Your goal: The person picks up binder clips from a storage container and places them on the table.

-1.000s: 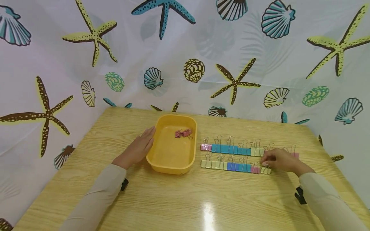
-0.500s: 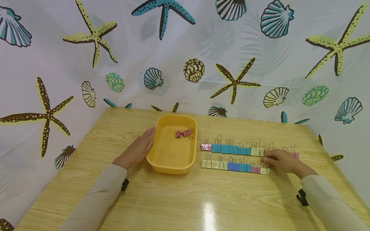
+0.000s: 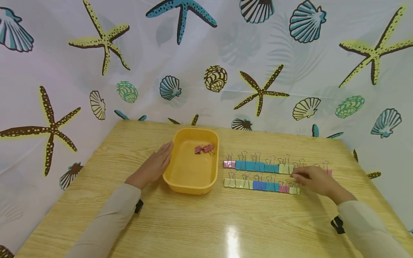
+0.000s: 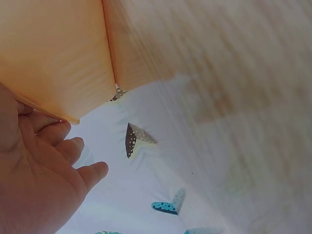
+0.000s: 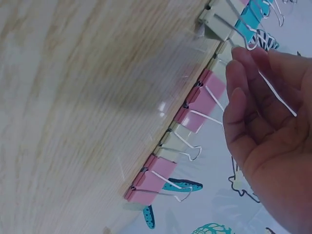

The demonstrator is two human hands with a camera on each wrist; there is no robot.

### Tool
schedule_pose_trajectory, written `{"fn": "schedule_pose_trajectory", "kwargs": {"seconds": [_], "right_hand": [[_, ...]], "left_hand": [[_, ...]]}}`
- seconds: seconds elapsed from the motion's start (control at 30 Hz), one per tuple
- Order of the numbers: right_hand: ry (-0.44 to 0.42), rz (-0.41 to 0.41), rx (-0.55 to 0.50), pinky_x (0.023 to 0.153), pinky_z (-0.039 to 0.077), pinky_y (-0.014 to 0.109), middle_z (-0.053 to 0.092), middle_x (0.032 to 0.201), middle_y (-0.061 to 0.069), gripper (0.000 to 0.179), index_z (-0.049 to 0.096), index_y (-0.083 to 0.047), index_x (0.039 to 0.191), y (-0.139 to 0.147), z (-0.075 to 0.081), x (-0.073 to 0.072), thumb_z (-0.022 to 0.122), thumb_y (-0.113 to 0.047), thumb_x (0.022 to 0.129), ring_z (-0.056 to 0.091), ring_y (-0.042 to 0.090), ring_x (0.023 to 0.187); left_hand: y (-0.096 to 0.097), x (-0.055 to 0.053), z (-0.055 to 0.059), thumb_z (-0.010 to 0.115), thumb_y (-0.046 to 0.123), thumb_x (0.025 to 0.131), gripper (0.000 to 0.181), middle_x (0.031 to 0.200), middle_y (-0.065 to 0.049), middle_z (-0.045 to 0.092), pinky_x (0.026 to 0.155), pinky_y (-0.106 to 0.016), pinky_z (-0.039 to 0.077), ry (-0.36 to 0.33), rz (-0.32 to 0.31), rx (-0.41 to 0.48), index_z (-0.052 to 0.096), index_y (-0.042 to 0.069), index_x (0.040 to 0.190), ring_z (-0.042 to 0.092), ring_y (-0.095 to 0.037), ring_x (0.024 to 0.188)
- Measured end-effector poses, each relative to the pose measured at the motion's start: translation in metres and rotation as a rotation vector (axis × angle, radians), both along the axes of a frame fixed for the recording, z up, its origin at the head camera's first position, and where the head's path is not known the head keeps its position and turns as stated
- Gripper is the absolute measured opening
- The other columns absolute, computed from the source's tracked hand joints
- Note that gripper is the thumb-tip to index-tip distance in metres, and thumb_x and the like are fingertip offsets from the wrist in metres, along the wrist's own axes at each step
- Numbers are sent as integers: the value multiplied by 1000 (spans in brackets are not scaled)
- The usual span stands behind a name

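Note:
A yellow plastic tray (image 3: 190, 188) stands on the table with several small pink binder clips (image 3: 204, 148) inside. My left hand (image 3: 154, 166) rests against its left side, fingers mostly straight. To the tray's right, binder clips stand in two rows, handles up: the far row (image 3: 255, 166) and the shorter near row (image 3: 248, 185). At the near row's right end sits a pale yellow binder clip (image 3: 294, 190). My right hand (image 3: 313, 179) has its fingertips together at this clip's wire handle, seemingly pinching it. In the right wrist view, the fingertips (image 5: 238, 56) meet at the handle loop. The hand partly hides the far row.
The wooden table (image 3: 200, 222) extends toward me in front of the tray and rows. Behind it hangs a white cloth (image 3: 193, 104) printed with shells and starfish. Pink binder clips (image 5: 151, 180) at the far row's right end lie close by my right hand.
The pale yellow binder clip has slid slightly left, closer to its pink neighbour. My right fingertips have risen a little and shifted slightly away from me. The left hand and tray have stayed put.

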State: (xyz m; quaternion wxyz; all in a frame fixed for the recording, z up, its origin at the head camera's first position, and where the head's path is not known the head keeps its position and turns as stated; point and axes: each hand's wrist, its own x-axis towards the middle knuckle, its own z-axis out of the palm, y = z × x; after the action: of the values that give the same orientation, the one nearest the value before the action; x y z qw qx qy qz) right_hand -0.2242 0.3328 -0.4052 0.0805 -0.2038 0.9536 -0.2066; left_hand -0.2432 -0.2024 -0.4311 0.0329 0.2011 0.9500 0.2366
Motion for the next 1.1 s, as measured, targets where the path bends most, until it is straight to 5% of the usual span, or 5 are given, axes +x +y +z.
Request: {"fn": "schedule_pose_trajectory", "kwargs": {"seconds": [0.27, 0.57, 0.87, 1.1], "right_hand": [[148, 38, -5, 60, 49, 27, 66, 79, -5, 19, 71, -7, 103, -31, 15, -1, 58, -19, 97, 56, 4, 67], [231, 176, -74, 67, 53, 29, 69, 85, -5, 14, 73, -10, 101, -105, 47, -15, 62, -15, 95, 59, 5, 72], [59, 122, -312, 84, 54, 40, 69, 108, 9, 25, 71, -8, 112, -190, 72, -38, 57, -24, 98, 66, 21, 95], [-118, -28, -420, 95, 48, 44, 65, 120, 10, 29, 67, -8, 119, -243, 79, -60, 53, -25, 100, 59, 25, 110]], "left_hand": [[0, 0, 0, 20, 36, 107, 57, 161, -8, 7, 114, -59, 10, -11, 13, -8, 6, 8, 155, 8, -31, 147], [0, 0, -2, 20, 34, 107, 56, 161, -11, 8, 114, -60, 11, 16, 7, -1, 8, 5, 154, 10, -34, 146], [-3, 0, 1, 17, 38, 107, 58, 161, -10, 7, 114, -59, 11, 10, -5, -4, 7, 7, 155, 9, -33, 147], [-2, 0, 1, 23, 31, 107, 55, 161, -10, 9, 114, -59, 11, 5, -3, 15, 8, 6, 155, 10, -34, 146]]}}
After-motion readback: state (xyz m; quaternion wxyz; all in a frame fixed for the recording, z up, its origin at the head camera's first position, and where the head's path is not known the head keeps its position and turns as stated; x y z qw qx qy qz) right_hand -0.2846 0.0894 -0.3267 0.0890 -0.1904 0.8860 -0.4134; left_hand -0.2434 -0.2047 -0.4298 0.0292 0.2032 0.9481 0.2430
